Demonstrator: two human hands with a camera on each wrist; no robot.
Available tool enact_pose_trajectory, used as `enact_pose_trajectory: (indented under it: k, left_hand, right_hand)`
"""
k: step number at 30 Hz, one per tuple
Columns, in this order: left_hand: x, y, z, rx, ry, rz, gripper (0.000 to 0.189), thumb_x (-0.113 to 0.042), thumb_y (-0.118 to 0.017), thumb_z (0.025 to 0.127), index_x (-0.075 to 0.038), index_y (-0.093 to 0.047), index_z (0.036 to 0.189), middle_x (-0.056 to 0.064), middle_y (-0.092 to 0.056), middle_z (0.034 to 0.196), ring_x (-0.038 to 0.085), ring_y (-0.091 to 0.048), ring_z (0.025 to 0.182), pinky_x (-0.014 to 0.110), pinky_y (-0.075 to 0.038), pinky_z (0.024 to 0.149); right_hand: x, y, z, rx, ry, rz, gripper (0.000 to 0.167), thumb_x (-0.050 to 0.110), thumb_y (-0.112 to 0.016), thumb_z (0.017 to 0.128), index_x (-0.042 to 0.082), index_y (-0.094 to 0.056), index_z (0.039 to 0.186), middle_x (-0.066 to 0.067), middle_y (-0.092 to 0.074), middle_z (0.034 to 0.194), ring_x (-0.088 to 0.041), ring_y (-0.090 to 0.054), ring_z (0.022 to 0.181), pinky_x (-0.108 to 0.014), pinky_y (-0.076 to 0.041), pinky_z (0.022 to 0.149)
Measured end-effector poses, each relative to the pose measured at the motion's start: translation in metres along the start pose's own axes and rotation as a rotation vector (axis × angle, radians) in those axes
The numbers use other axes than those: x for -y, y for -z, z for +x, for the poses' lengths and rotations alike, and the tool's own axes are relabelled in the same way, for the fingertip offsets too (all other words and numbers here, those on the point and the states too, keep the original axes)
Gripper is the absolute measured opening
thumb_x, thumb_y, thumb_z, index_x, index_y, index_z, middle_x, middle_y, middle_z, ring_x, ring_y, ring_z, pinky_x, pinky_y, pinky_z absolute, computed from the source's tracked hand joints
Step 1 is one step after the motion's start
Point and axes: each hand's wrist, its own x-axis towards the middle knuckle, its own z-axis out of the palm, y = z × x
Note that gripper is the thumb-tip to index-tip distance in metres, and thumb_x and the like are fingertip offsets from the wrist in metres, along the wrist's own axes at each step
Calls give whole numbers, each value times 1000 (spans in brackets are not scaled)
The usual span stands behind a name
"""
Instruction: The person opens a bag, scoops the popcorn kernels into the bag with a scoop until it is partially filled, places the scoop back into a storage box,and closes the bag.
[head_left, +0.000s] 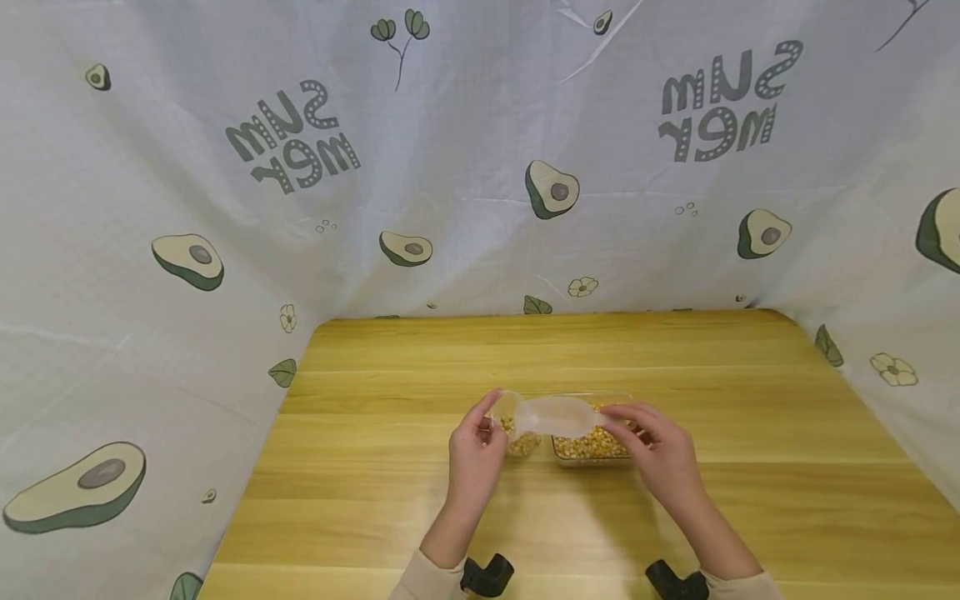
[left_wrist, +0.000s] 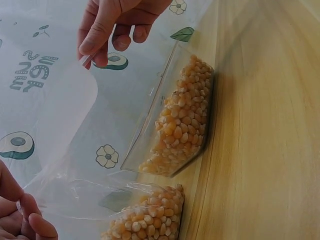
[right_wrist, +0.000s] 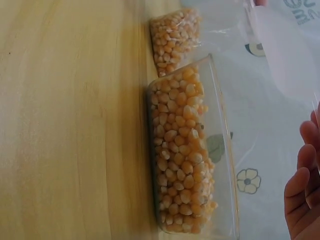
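My left hand (head_left: 476, 458) pinches the upper rim of a clear plastic bag (left_wrist: 82, 200). Corn kernels (left_wrist: 150, 215) fill the bag's lower part, which rests on the table. With fingertips and thumb, my right hand (head_left: 662, 450) grips the handle end of a translucent white scoop (head_left: 558, 417). The scoop lies over the bag's mouth, its wide end near my left fingers; no kernels show in it. Beneath the scoop and right hand stands a clear rectangular container (right_wrist: 225, 130) holding many corn kernels (right_wrist: 177, 155), just right of the bag.
A wood-grain table (head_left: 375, 500) lies under everything. Behind it and along the sides hangs a pale curtain (head_left: 465, 167) printed with avocados and flowers. Black wrist mounts (head_left: 487, 575) sit by both sleeves.
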Motion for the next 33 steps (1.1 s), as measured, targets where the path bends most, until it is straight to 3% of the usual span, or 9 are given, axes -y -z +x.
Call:
enact_pose_trajectory:
  k: [10,16,19,22,28,33]
  left_hand:
    - [0,1,0,3,-7,5,50,6,-52,92,-18,-64,134,16,-59,93,8,-46,66,13,-33,48]
    - [0,2,0,-5,-11,18,49,5,-52,92,-16,-64,134,14,-58,93,8,-46,66,13,-33,48]
    - [0,1,0,-3,-12,18,48,5,-52,93,-17,-64,134,14,-59,93,8,-46,67,13,-33,49]
    - [0,2,0,-2,-14,15,48,5,-52,93,-17,-64,134,15,-59,94,8,-46,67,13,-34,49]
    - [0,3,0,4,-20,11,47,4,-53,93,-16,-64,134,13,-58,91,8,-46,66,14,-33,49]
    - [0,3,0,4,-22,21,48,4,-52,93,-15,-64,135,12,-58,90,8,-46,66,14,-33,49]
  right_hand:
    - [-10,12,-6,-31,-156,70,20,0,-73,86,11,-77,102,26,-65,92,-1,-55,67,-18,-40,51]
    - [-24,20,-8,-79,-173,31,19,-2,-72,86,8,-76,102,18,-67,84,-4,-58,65,-14,-43,53]
    - [-30,22,-11,-94,-188,33,20,-3,-72,86,6,-76,103,20,-66,85,-3,-57,64,-13,-43,54]
    - [-34,24,-14,-86,-214,17,18,-1,-72,87,6,-76,103,25,-63,86,-1,-56,65,-14,-43,54]
    - [-38,28,-19,-44,-275,-34,14,12,-69,93,10,-75,105,20,-63,85,0,-55,66,-16,-43,53]
    - [-44,31,-24,-30,-274,-49,15,11,-69,93,10,-75,106,25,-61,87,2,-55,68,-15,-44,54]
